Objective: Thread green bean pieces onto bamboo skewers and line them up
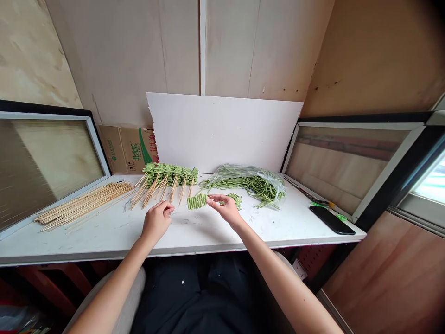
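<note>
My left hand (pixel 158 220) is closed around the lower end of a thin bamboo skewer (pixel 179 205), held level above the white table. A row of short cut green bean pieces (pixel 197 201) is threaded side by side along that skewer. At the row's right end, my right hand (pixel 225 208) pinches the last green bean piece between thumb and fingers. Partly behind this hand lies a small heap of cut green bean pieces (pixel 236 200). Finished bean skewers (pixel 170 176) are stacked further back, their bare sticks pointing toward me.
Loose bamboo skewers (pixel 83 204) lie at the left of the white table (pixel 208 236). Long green beans spill from a clear plastic bag (pixel 250 174) at the back. A black phone (pixel 332 220) and scissors (pixel 321 202) rest on the right. A cardboard box (pixel 121 148) and white board (pixel 225 132) stand behind.
</note>
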`<state>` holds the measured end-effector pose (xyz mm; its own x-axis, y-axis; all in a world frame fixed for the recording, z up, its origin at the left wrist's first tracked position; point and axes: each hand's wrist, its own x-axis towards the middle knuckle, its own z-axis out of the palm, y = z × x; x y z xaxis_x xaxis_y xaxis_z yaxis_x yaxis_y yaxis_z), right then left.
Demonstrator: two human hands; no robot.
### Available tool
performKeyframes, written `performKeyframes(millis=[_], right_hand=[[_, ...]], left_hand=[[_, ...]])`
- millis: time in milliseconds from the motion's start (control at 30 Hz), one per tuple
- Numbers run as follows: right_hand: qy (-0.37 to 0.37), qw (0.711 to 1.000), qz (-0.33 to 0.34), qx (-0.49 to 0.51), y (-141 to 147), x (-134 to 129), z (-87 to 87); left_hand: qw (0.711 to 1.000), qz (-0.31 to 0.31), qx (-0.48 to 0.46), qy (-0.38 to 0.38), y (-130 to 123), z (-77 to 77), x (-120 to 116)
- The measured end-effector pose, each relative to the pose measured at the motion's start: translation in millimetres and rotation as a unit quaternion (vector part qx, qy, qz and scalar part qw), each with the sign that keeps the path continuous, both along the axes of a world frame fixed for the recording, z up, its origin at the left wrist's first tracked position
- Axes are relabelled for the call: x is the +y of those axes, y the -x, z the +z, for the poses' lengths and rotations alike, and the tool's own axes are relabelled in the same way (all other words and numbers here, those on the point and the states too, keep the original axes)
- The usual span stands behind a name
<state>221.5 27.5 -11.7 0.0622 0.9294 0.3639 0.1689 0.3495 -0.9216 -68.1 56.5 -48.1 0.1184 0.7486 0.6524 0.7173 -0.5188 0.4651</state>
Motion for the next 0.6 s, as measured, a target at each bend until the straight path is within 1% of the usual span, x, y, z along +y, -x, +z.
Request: performKeyframes(millis=[67,133,200,267,333,367,433,500,600], right_hand=[[0.024,1.000,-0.011,0.004,-20,7,2.6],[0.035,0.998,-0.045,0.018,-45,14,7.6],[0.036,0.995,-0.092,0.035,-72,20,11.6],[0.033,0.988,-0.148,0.020,-99,26,11.9],[0.043,0.973,-0.221,-0.048,-123,31,8.3],[0.045,0.959,-0.262,-0.097,-133,34,5.7],[0.043,0.939,-0.303,-0.158,-149,39,0.4],[0.042,0.921,-0.319,-0.220,-159,46,-3.1],[0.058,0.892,-0.319,-0.314,-169,63,-2.6]], left_hand=[[1.000,0.003,0.022,0.016,3,-3.2,3],[0.999,-0.001,0.038,0.035,5,-6.6,6],[0.997,-0.006,0.047,0.056,7,-10.3,8],[0.996,-0.012,0.056,0.073,8,-14.2,9],[0.994,-0.019,0.063,0.081,10,-18.2,12],[0.994,-0.022,0.068,0.083,11,-20.1,13],[0.993,-0.029,0.075,0.088,13,-23.6,16],[0.991,-0.040,0.077,0.098,16,-26.6,19],[0.988,-0.060,0.076,0.117,20,-30.4,22]])
